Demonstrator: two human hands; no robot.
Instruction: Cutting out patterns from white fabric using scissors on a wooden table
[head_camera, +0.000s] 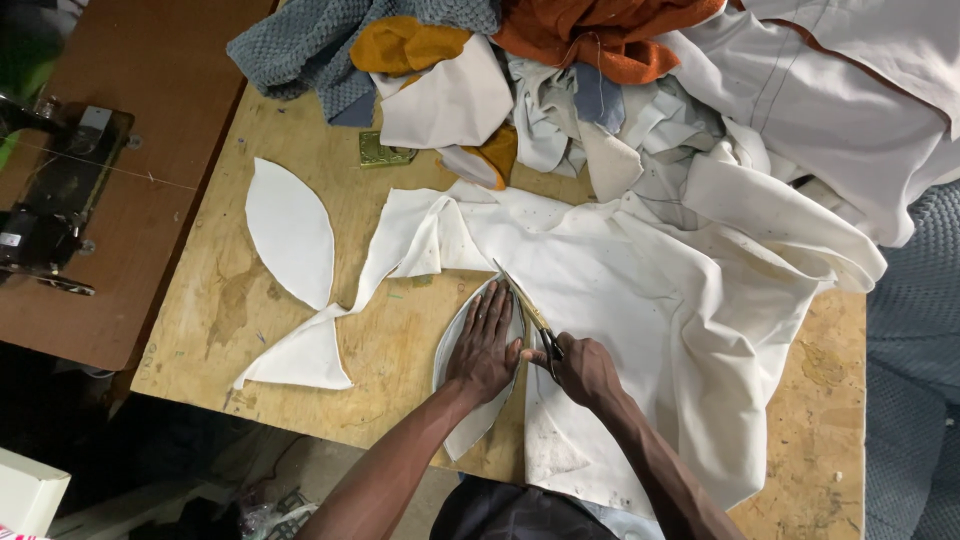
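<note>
A plywood worktable (230, 330) is seen from above, with two bare hands at work near its 6 o'clock edge. The left hand (483, 350) is laid flat, fingers spread, on a leaf-shaped pattern piece (462, 425) that is pressed onto a large sheet of white cloth (640, 300). The right hand (583, 370) is closed around the handles of one pair of scissors (525, 308), whose blades are pointed toward 11 o'clock and are run along the pattern's right edge, just beside the left hand's fingertips. The white cloth is spread from the table's centre toward 3 o'clock and is draped over the table's near edge at 5 o'clock.

One finished leaf-shaped white cutout (290, 232) is laid alone on bare wood at 9 o'clock from the hands, well apart from them. One white triangular offcut (300, 355) is left at 8 o'clock, joined by a thin neck to the main sheet.

A heap of fabric scraps (560, 110) is piled along the 12 o'clock edge: one grey knit piece (300, 45), two mustard pieces, one rust-orange piece (600, 35) and several pale remnants. One small square brass-coloured object (375, 150) is set at the heap's foot. At 10 o'clock, on a separate brown table, one black sewing machine (45, 200) is partly shown.
</note>
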